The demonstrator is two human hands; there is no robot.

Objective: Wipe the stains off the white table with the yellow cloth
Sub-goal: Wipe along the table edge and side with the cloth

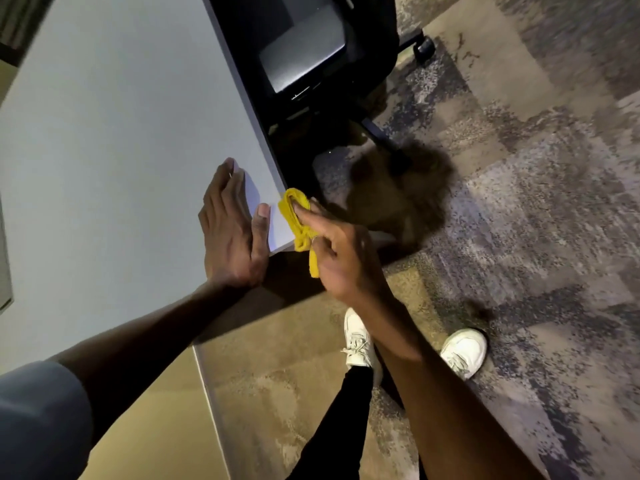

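Your right hand (341,261), frame center, pinches the bunched yellow cloth (298,221) betw. thumb and fingers at the white table (114,133) corner; part of the cloth lies on the tabletop, its tail hangs off the edge. Left hand (230,230) lies flat, fingers extended, palm down on the table just left of the cloth, gripping nothing. No stains legible on the surface from here; light is dim. For this step: spread the cloth flatter so more fabric meets the top, press w/ fingertips, stroke inward from the corner, overlapping passes. Keep the left hand braced but clear of the wipe path. Black office chair (311,57) at upper center, well apart.
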